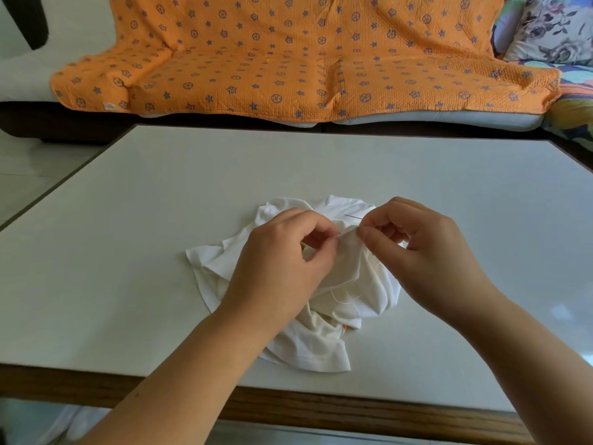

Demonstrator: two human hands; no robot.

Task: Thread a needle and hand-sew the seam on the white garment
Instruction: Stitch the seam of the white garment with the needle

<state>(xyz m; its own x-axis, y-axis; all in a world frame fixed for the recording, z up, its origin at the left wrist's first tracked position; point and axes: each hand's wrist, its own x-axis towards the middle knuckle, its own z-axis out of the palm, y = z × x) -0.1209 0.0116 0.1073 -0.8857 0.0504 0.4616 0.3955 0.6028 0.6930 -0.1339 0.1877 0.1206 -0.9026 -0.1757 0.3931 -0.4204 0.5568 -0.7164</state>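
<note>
Grip first: the left hand has its fingers curled, and its thumb and forefinger are pressed together on a raised fold of the white garment. The right hand meets it from the other side. Its fingers are curled too, with the thumb tip pressed on the same fold, just beside the left fingertips. The needle shows as a thin dark line lying just past the right forefinger and pointing away to the left. Its near end is hidden at that fingertip, so I cannot tell whether the right grip holds the needle as well as the cloth. Both wrists are lifted and both forearms reach in from the near edge.

A fine pale thread lies in a loose curl on the cloth below the hands. The garment is bunched in a crumpled heap under and between the hands, at the middle of the counter and nearer the front edge than the back. A small orange patch peeks out at its lower right.

The counter has a pale top with a wooden rim. Beyond it stands a sofa draped with an orange cover printed with blue stars. A floral cushion sits at the far right.
</note>
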